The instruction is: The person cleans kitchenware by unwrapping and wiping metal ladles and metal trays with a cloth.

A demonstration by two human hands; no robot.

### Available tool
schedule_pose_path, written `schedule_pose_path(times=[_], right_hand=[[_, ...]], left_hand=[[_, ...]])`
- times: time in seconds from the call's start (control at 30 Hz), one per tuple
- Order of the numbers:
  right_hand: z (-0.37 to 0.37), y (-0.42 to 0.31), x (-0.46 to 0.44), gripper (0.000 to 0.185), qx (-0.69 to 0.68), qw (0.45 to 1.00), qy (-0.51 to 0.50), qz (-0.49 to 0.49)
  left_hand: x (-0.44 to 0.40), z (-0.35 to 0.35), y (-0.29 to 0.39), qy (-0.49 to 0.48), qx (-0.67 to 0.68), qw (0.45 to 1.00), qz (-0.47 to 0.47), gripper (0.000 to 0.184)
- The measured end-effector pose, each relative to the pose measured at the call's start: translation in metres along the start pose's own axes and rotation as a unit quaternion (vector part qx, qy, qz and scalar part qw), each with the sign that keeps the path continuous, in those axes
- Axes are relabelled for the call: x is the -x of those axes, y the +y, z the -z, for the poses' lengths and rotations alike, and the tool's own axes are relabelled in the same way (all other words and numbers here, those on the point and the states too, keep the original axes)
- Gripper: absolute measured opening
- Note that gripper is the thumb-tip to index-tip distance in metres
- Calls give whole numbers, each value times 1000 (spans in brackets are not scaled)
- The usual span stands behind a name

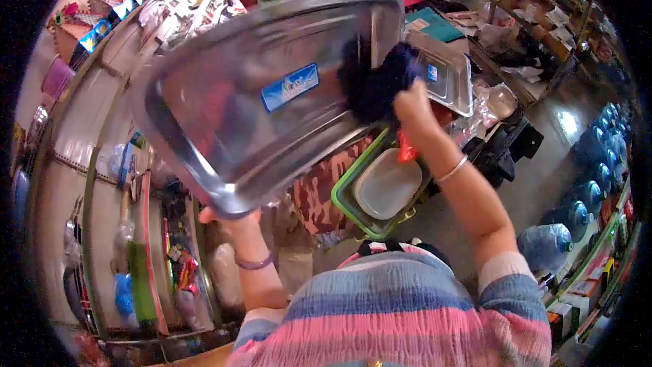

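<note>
A large rectangular metal tray [224, 88] with a blue label [290, 87] is tilted up in front of me. My left hand [234, 217] grips its near lower corner, with most of the fingers hidden beneath the tray. A dark navy cloth [384, 85] is bunched in my right hand [413, 102] and lies against the right part of the tray's inside. Below and to the right of the tray are a green-rimmed container [337, 194] and a whitish lid or box [388, 183] within it.
A clear-lidded container [451, 78] sits behind my right hand. Shelves with hanging goods [136, 251] run along the left. Large blue water bottles [547, 241] line the right side. Cartons and packets crowd the shelves [543, 20] at the back right.
</note>
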State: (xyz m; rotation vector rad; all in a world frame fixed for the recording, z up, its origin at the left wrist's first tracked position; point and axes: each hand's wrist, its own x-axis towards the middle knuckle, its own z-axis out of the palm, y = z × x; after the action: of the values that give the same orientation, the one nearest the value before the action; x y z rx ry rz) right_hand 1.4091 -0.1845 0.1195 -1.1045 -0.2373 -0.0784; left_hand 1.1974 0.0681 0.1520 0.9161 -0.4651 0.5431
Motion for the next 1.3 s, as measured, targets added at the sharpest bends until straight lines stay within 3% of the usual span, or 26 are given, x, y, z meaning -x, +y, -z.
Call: schedule_pose_path(times=[0.07,0.1,0.13,0.2,0.23,0.27,0.33,0.47,0.57,0.63,0.7,0.77,0.8,0.87,0.93,0.97,1.0,1.07,1.13,1.17,1.2,1.23,1.27,1.3], right_hand=[[3,-27,-14,26,122,991,15,55],[0,-38,-20,24,192,978,26,81],[-1,-43,-26,22,261,958,37,109],[0,-37,-38,22,276,951,48,133],[1,-29,-43,21,268,951,55,142],[2,-21,-47,21,260,951,62,152],[0,-8,-50,21,216,960,77,159],[-30,13,-28,16,-74,977,200,-13],[-54,-13,9,24,-180,954,94,-219],[-70,-15,33,30,-173,953,-55,-242],[-104,-11,75,13,-215,930,0,-299],[-125,-8,116,20,-208,958,-69,-184],[-117,-12,118,23,-148,945,-193,-216],[-82,-43,113,32,-18,861,-435,-262],[-58,-31,102,34,74,828,-536,-145],[-46,-47,94,36,62,826,-549,-111],[-42,-77,90,40,10,856,-497,-143],[-43,-104,83,57,-175,910,-372,-62],[-62,-119,64,45,64,934,-283,208],[-71,-127,54,39,180,913,-189,312],[-79,-129,42,34,406,818,-148,378],[-91,-122,31,40,577,740,-128,321],[-106,-109,20,38,560,729,-118,376],[-116,-125,34,41,579,743,-221,253]], left_hand=[[1,-12,13,60,-89,994,19,93],[-5,-30,15,146,-264,953,-16,91],[-6,-33,16,184,-181,966,-10,75],[-11,-47,13,271,-321,907,-12,63],[-15,-57,9,310,-387,868,-13,59],[-20,-72,0,339,-258,903,-52,52],[-15,-72,-1,323,-251,909,-77,53],[-7,-96,-22,294,-312,893,-137,58],[-3,-97,-37,259,-307,901,-161,61],[-5,-93,-47,265,-266,913,-162,63],[-16,-96,-52,316,-238,907,-142,49],[-31,-83,-53,379,-263,873,-159,35],[-37,-77,-44,404,-236,875,-123,32],[-46,-82,-26,346,-213,908,-103,37],[-47,-76,-14,339,-202,911,-117,48],[-47,-82,-9,328,-195,917,-120,46],[-45,-87,-5,317,-187,922,-122,44],[-38,-89,-3,306,-191,926,-111,46],[-29,-87,-9,321,-202,920,-100,42],[-28,-100,-12,326,-223,913,-100,41],[-22,-98,-15,338,-259,901,-85,38],[-14,-92,-20,349,-293,887,-70,36],[-9,-87,-24,353,-319,877,-70,33],[-4,-81,-27,357,-344,866,-70,30]])
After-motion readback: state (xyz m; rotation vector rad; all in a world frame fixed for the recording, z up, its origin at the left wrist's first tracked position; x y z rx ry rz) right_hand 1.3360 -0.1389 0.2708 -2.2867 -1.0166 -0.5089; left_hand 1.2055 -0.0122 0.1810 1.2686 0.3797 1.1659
